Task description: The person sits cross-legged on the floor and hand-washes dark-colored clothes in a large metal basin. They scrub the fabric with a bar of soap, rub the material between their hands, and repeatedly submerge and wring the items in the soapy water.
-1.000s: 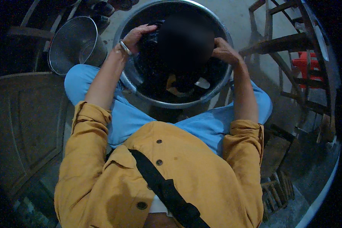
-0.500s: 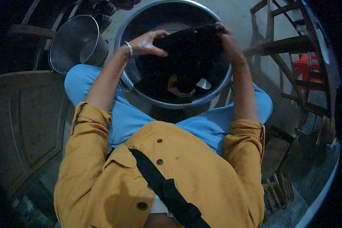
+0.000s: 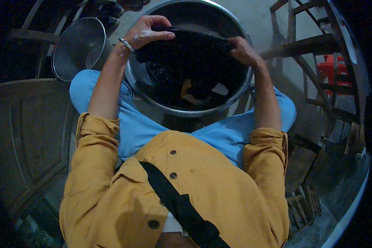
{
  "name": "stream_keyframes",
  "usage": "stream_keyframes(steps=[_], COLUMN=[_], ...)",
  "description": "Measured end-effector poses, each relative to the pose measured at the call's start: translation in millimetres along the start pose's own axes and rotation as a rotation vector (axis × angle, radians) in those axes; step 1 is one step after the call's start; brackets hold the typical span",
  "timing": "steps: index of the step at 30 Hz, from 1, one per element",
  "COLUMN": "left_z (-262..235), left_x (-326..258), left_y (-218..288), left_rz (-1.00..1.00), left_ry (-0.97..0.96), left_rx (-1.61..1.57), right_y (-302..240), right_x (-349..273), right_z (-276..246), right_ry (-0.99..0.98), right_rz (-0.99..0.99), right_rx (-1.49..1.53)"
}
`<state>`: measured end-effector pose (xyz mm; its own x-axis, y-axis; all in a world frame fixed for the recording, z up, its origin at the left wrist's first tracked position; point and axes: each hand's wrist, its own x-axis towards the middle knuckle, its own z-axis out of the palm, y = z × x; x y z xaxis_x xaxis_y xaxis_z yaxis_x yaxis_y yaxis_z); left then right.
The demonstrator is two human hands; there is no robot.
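A dark, wet-looking cloth (image 3: 190, 49) is stretched between my two hands over a wide metal basin (image 3: 186, 112). My left hand (image 3: 146, 33) pinches its upper left edge between thumb and fingers, with whitish suds on the skin. At the upper right edge, my right hand (image 3: 244, 50) is closed on the same cloth. Below the cloth, inside the basin, show a white piece (image 3: 220, 89) and a tan piece (image 3: 187, 87); their kind is too dim to tell. The cloth's folds are lost in the darkness.
A metal bucket (image 3: 76, 49) stands left of the basin, tilted in view. Wooden chair frames (image 3: 306, 47) rise at the right, with a red plastic thing (image 3: 332, 68) behind them. A carved wooden panel (image 3: 33, 132) lies at the left. Shoes (image 3: 111, 9) sit at the top left.
My left hand has moved up and to the left, its fingers closing on the cloth's edge. My right hand has come slightly lower, and the cloth is now drawn out wider between them.
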<state>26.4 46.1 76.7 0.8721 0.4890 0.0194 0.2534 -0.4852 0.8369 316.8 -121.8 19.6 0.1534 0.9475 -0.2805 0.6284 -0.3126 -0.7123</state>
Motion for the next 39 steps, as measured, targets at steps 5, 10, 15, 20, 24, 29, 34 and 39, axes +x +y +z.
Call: stream_keyframes(steps=[5,10,15,20,24,29,34,39], left_z=[16.4,1.7,96.1,112.5,96.0,92.7,87.8,96.0], left_x=[-5.4,6.7,-9.8,-39.7,-29.5,-21.6,-26.6,-23.9], left_y=[-28.7,-46.4,-10.6,-48.9,-54.5,-58.7,-65.2,-54.8], left_rz=[-0.034,0.393,-0.181,-0.297,-0.247,-0.226,-0.211,-0.206], left_ry=[0.21,0.843,0.71,0.295,0.292,0.273,0.294,0.284], left_rx=[0.441,0.05,-1.166,-1.229,-1.401,-1.493,-1.542,-1.555], right_y=[-27.1,-113.1,-123.3,-123.6,-81.8,44.5,77.2,114.8], right_x=[10.7,-23.9,-21.1,-49.6,-50.2,-42.3,-22.9,-14.8], right_z=[-16.0,19.1,84.4,118.1,94.1,153.1,180.1,173.7], right_ry=[0.219,0.598,0.579,0.095,-0.09,-0.266,-0.163,-0.143], right_rz=[-0.256,-0.46,-0.711,-0.587,-0.23,0.033,0.121,0.011], right_rx=[0.32,0.294,0.182,-0.009,-0.484,-0.844,-1.019,-0.811])
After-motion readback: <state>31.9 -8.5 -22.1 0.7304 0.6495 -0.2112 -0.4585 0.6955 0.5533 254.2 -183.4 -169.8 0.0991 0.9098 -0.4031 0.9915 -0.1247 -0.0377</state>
